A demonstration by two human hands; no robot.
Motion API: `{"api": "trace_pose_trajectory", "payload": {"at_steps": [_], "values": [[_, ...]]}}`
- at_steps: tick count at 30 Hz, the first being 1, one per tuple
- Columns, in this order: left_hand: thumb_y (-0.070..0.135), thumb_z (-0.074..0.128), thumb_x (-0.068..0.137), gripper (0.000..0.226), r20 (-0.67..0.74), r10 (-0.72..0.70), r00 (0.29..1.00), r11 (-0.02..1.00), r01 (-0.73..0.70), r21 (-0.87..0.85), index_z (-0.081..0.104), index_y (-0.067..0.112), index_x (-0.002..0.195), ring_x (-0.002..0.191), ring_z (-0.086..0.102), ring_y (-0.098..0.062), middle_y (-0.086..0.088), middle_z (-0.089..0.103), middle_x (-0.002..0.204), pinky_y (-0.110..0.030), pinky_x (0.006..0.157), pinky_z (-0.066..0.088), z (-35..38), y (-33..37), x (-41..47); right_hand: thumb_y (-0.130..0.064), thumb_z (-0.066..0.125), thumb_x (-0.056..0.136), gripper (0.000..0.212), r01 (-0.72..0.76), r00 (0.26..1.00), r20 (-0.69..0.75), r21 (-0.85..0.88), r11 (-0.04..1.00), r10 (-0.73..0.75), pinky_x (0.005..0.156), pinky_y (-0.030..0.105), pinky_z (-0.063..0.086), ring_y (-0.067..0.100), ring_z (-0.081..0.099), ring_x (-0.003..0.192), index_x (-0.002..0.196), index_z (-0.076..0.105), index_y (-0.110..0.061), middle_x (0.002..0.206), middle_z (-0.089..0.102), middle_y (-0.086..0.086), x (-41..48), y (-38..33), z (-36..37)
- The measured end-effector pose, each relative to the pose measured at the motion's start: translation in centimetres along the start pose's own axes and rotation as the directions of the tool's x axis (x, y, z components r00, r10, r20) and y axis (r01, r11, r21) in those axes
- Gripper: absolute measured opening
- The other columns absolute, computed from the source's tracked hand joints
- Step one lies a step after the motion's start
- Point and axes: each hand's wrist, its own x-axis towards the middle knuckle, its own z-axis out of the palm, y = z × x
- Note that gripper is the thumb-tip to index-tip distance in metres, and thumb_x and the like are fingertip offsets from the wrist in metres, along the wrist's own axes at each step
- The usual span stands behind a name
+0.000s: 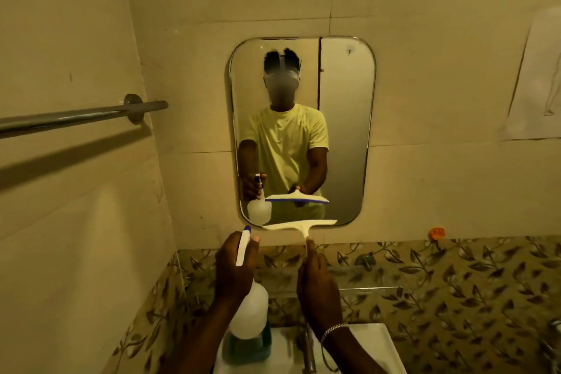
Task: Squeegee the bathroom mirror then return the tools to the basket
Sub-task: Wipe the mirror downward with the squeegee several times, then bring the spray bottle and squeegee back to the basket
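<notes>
A rounded mirror [343,118] hangs on the tiled wall ahead and reflects a person in a yellow shirt. My left hand [235,270] grips a white spray bottle [250,310] by its neck, nozzle with a blue tip pointing up toward the mirror. My right hand [318,279] holds a white squeegee [299,226] by its handle. Its blade lies level along the mirror's bottom edge. Both tools show again in the reflection. No basket is in view.
A metal towel rail [76,118] juts from the left wall at shoulder height. A white sink [373,349] with a tap [308,352] sits below my arms, with a green container [246,349] on its left corner. Leaf-patterned tiles run behind it.
</notes>
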Motion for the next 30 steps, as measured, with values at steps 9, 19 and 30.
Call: {"api": "trace_pose_trajectory", "payload": {"at_steps": [9, 19, 30], "values": [[0.036, 0.058, 0.097, 0.021, 0.010, 0.075, 0.997, 0.981, -0.072, -0.178, 0.066, 0.016, 0.094, 0.078, 0.066, -0.007, 0.002, 0.068, 0.078, -0.014, 0.060, 0.052, 5.6, 7.4, 4.4, -0.030, 0.039, 0.105, 0.054, 0.068, 0.950, -0.309, 0.097, 0.993, -0.035, 0.054, 0.031, 0.058, 0.018, 0.065, 0.073, 0.157, 0.028, -0.023, 0.119, 0.064, 0.008, 4.9, 1.5, -9.2], [0.042, 0.056, 0.096, 0.039, 0.010, 0.214, 0.977, 0.958, -0.208, -0.196, 0.066, 0.005, 0.096, 0.076, 0.063, -0.002, -0.004, 0.066, 0.081, -0.006, 0.064, 0.045, 9.3, 11.9, 5.1, -0.026, 0.042, 0.106, 0.050, 0.010, 0.932, -0.359, 0.140, 0.990, 0.042, 0.064, 0.032, 0.061, 0.020, 0.068, 0.088, 0.155, 0.033, -0.019, 0.133, 0.061, 0.009, 3.4, 3.4, -12.3], [0.040, 0.055, 0.098, 0.023, 0.147, 0.222, 0.964, 0.942, -0.173, -0.286, 0.063, 0.018, 0.095, 0.076, 0.063, -0.004, 0.004, 0.063, 0.077, -0.010, 0.061, 0.048, 17.7, 14.5, -0.7, -0.035, 0.036, 0.106, 0.052, -0.110, 0.904, -0.408, 0.062, 0.992, 0.126, 0.059, 0.031, 0.060, 0.023, 0.069, 0.084, 0.155, 0.028, -0.020, 0.135, 0.060, 0.014, 1.6, 10.7, -17.5]]}}
